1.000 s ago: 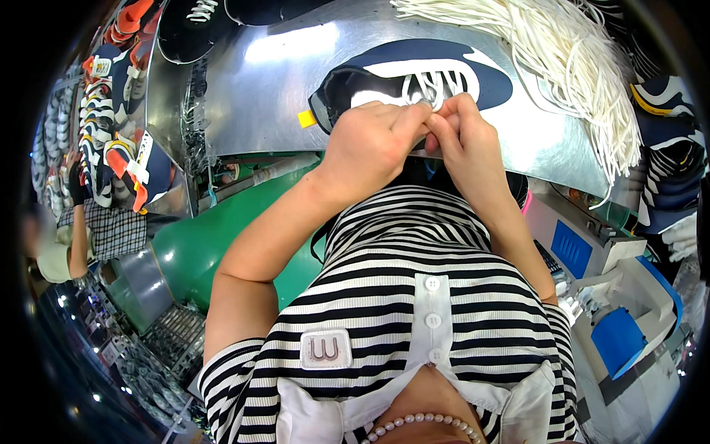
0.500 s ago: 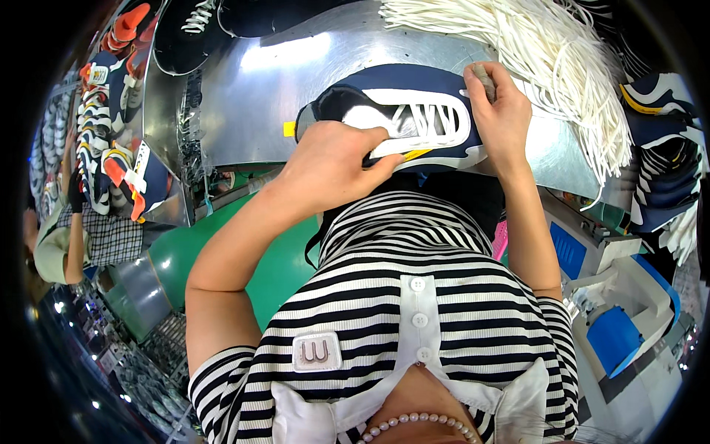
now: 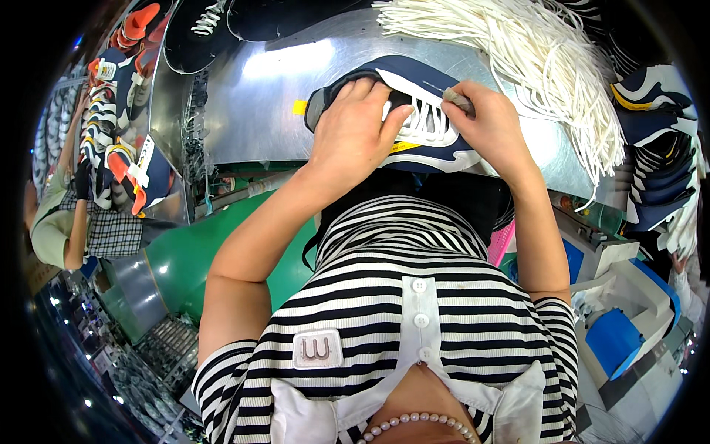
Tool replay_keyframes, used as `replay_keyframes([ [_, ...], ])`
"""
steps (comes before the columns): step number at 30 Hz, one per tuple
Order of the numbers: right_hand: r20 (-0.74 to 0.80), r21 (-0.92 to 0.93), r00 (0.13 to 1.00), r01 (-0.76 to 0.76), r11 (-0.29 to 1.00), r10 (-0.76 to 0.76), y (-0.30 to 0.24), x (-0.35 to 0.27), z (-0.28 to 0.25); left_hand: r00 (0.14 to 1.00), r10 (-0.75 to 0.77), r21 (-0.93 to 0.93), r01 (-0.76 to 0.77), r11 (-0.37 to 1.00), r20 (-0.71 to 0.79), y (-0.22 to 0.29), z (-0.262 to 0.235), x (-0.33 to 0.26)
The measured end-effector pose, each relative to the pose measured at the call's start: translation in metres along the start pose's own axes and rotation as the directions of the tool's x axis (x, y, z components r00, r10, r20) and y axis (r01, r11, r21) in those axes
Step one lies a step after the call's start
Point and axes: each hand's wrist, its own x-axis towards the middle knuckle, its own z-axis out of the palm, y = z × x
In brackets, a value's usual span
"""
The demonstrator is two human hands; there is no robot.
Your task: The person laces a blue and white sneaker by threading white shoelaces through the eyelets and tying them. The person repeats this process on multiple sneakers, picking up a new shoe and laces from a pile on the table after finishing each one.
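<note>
A navy shoe upper (image 3: pixel 414 68) with white trim, a yellow accent and white laces (image 3: pixel 427 126) lies sideways on the metal table in front of me, its opening to the left. My left hand (image 3: pixel 355 122) grips it at the opening, with fingertips hidden inside and the thumb over the edge by the laces. In my closed right hand (image 3: pixel 492 122) is a thin-pointed hand tool with a grey-brown wrapped handle (image 3: pixel 460 102), like an awl or lacing hook. Its slim tip points left over the upper's far side, just beyond the lace rows.
A thick heap of loose white laces (image 3: pixel 532 66) covers the far right of the metal table (image 3: pixel 259 111). Stacked navy uppers (image 3: pixel 654 163) stand at the right. Black uppers (image 3: pixel 196 37) lie far left; beyond the table's left side are more shoe parts (image 3: pixel 122 159) and a co-worker (image 3: pixel 63 214).
My left hand has slid its fingers from the near edge into the upper's opening. My right hand has brought the tool leftward from beyond the toe to over the lacing area.
</note>
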Motion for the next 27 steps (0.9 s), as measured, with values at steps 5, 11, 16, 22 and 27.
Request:
replay_keyframes([
  [5, -0.026, -0.102, 0.999, -0.032, 0.994, 0.03, -0.002, -0.004, 0.006, 0.999, 0.015, 0.018, -0.014, 1.0, -0.032, -0.002, 0.007, 0.004],
  [11, -0.021, 0.078, 0.997, -0.077, 0.994, 0.079, 0.007, -0.017, 0.0, 0.995, 0.078, -0.027, -0.08, 0.996, -0.056, -0.005, 0.003, 0.012],
  [16, -0.194, 0.296, 0.976, -0.041, 0.954, 0.102, 0.013, -0.025, 0.008, 0.841, 0.455, 0.022, -0.469, 0.883, -0.292, -0.026, -0.002, -0.006],
  [22, -0.267, 0.607, 0.939, -0.011, 0.795, 0.217, 0.016, -0.026, 0.026, 0.848, -0.492, -0.84, 0.112, 0.531, -0.198, -0.021, 0.034, -0.112],
  [27, -0.071, 0.699, 0.983, -0.072, 0.712, 0.169, -0.015, -0.013, 0.04, 0.898, -0.202, -0.732, 0.17, -0.66, 0.391, -0.069, -0.007, -0.097],
])
